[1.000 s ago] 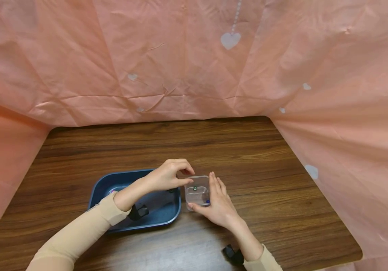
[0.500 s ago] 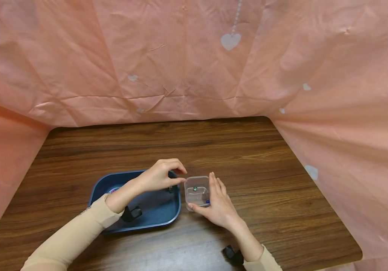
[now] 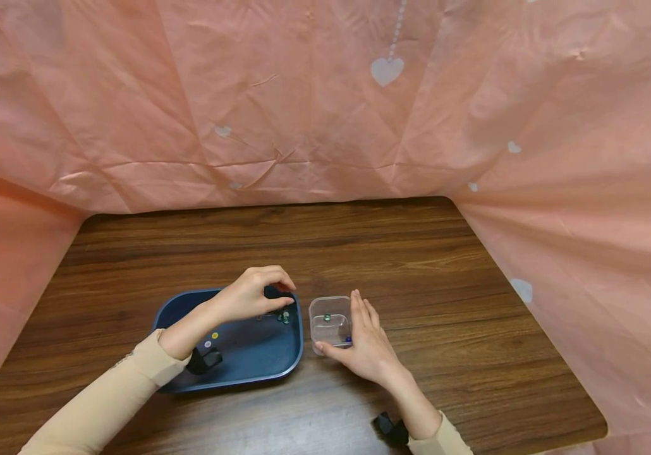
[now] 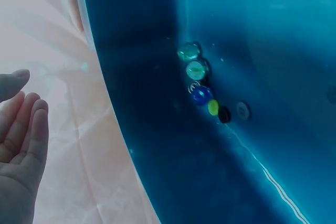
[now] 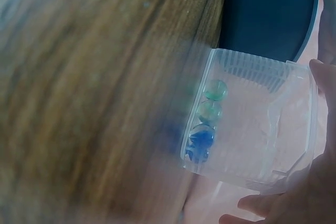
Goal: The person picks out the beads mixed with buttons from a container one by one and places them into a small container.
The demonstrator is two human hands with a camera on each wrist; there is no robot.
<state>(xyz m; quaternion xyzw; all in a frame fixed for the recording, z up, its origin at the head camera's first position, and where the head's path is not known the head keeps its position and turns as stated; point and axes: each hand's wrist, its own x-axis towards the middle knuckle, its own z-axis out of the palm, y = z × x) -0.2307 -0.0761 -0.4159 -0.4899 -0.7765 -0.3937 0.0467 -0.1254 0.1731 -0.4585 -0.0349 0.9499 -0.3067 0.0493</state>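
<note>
My left hand (image 3: 253, 295) hovers over the back right of the blue tray (image 3: 265, 370), fingers bent and thumb apart, with nothing visible between them. In the left wrist view its fingertips lie off to one side of a row of green marbles (image 4: 197, 70), a blue marble (image 4: 201, 95), a yellow button (image 4: 213, 107) and a black button (image 4: 224, 114). My right hand (image 3: 370, 344) holds the small clear plastic box (image 3: 330, 303) at its right side, thumb on the near wall. Inside the box are green marbles (image 5: 214, 90) and blue ones (image 5: 201, 138).
The box stands just right of the tray on a wooden table (image 3: 473, 316). A pale grey button (image 4: 243, 110) lies apart from the row in the tray. Pink cloth (image 3: 303, 95) with white hearts walls in the back and sides.
My left hand has moved left from the box rim to over the tray, uncovering marbles at the tray's right end. The right hand and box stay put.
</note>
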